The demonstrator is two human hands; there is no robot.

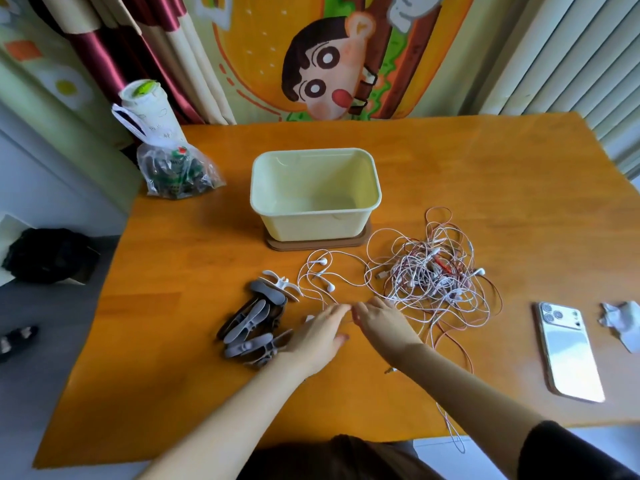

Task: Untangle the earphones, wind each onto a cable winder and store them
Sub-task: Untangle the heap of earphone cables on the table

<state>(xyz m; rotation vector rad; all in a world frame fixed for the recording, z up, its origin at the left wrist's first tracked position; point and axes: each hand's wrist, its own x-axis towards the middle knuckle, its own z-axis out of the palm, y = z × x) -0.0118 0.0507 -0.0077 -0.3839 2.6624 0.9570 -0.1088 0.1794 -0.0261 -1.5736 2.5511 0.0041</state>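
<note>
Left hand (320, 332): reaching over the table (180, 265), fingers (337, 310) stretched nearly flat and close together, tips touching a white cord; whether it is actually gripping that cord, I cannot tell.
Right hand (379, 322): lying just beside the left, fingertips (356, 311) curling down as if pinching the same cord; the grip itself is too small to confirm.
Winders (258, 322): sitting in a loose grey pile just left of the left hand, one white winder (282, 283) at the far end; none is carrying any cable.
Loose earphone (320, 271): trailing out of the tangle toward the hands, its two buds lying free between winders and tangle; this looks like the one being worked loose.
Tangle (433, 275): lying right of centre, white and red cords knotted together, one strand hanging off the near edge.
Box (315, 192): standing beyond the cords on a brown base, holding nothing.
Progress: judging by this, barely beginning; untangling is under way on the first earphone, and all winding and storing is remaining.
</note>
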